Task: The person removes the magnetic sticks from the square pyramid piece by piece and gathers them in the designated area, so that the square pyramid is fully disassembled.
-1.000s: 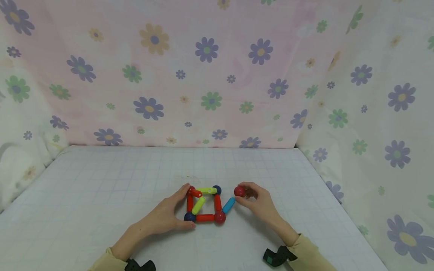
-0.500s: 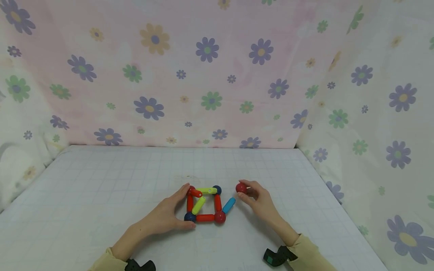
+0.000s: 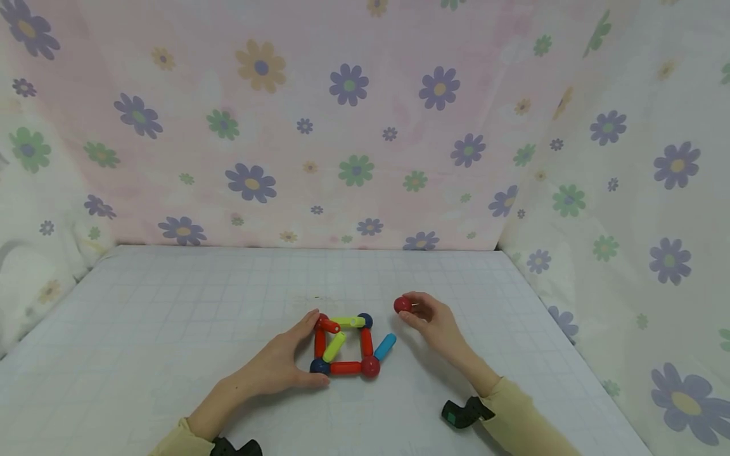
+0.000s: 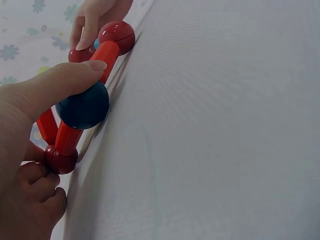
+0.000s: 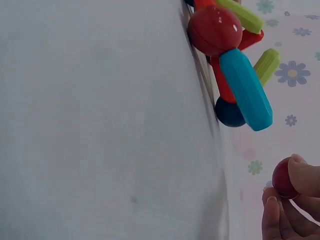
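Observation:
A square frame of magnetic rods and balls lies on the table, with red rods (image 3: 345,368) and a yellow-green rod between red and dark blue balls. My left hand (image 3: 276,361) grips its left side, the thumb by the near dark blue ball (image 4: 85,106) and curled fingers at the far red ball (image 4: 61,159). Off the near right red ball (image 3: 370,367) a blue rod (image 5: 246,90) slants up, its end free. Other rods also rise from the corners. Right of the frame and apart from it, my right hand (image 3: 439,323) pinches a loose red ball (image 3: 402,304) between thumb and fingers.
The white table (image 3: 171,304) has a faint grid. Flowered cloth (image 3: 308,145) hangs behind it and along both sides. Dark devices sit at both wrists, the right one (image 3: 466,413) near the sleeve cuff.
My right hand has moved a little farther from me with the red ball, away from the blue rod's free end. The left hand and the frame stay put.

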Demonstrator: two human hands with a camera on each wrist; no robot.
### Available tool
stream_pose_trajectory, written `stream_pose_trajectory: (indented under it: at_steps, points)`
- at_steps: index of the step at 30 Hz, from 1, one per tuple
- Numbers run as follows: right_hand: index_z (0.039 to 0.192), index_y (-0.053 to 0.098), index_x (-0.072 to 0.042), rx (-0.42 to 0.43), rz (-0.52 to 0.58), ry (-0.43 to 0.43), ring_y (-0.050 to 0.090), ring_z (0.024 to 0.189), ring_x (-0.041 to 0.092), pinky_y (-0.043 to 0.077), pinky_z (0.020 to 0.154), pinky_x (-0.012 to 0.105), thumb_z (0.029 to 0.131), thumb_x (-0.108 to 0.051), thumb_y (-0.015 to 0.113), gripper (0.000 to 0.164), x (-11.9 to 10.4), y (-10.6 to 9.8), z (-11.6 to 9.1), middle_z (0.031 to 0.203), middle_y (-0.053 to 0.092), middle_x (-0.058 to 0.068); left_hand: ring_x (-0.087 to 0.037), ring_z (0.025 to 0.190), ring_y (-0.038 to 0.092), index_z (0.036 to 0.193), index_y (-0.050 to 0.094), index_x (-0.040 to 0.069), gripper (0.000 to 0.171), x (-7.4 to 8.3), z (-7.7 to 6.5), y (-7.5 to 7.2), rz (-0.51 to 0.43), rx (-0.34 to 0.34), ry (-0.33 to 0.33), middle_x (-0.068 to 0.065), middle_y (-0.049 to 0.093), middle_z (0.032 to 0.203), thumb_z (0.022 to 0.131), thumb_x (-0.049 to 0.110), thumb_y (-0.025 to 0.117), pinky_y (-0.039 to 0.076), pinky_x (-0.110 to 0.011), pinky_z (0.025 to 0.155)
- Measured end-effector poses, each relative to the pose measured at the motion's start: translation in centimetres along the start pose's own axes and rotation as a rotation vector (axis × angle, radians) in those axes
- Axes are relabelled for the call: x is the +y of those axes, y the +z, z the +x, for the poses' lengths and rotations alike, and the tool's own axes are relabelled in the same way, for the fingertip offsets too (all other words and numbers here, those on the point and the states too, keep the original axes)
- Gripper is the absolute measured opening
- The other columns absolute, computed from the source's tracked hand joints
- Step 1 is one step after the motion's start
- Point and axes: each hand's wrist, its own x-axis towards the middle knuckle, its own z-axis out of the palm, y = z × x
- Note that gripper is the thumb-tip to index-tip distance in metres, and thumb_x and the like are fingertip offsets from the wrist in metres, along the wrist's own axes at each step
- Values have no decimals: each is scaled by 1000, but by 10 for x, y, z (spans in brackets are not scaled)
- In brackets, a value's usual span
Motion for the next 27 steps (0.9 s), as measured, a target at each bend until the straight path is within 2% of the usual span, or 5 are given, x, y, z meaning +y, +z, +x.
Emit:
stream_pose_trajectory:
  at_steps: [5, 15, 27]
  points:
    - [133, 59, -6, -10, -29, 6, 65, 110, 28, 56, 96, 36, 94, -18, 70, 42, 2, 2, 16, 125, 65, 12, -29, 151, 27, 160, 25, 13, 114, -1, -2, 0, 7, 10, 5, -3, 24, 166, 72, 51, 86, 32, -57, 116]
    - [136, 57, -2, 16, -38, -10, 64, 113, 33, 53, 100, 45, 96, -12, 67, 43, 13, 3, 45, 127, 63, 18, -29, 151, 28, 160, 25, 13, 113, 1, 0, 1, 7, 10, 3, -3, 24, 166, 72, 50, 86, 33, -59, 115]
    - [137, 56, -2, 60, -59, 49, 62, 118, 32, 51, 104, 44, 96, -9, 66, 43, 17, 5, 70, 132, 62, 17, -29, 151, 27, 160, 25, 14, 114, 1, -1, 0, 7, 14, -11, -1, 23, 166, 71, 52, 87, 31, -58, 117]
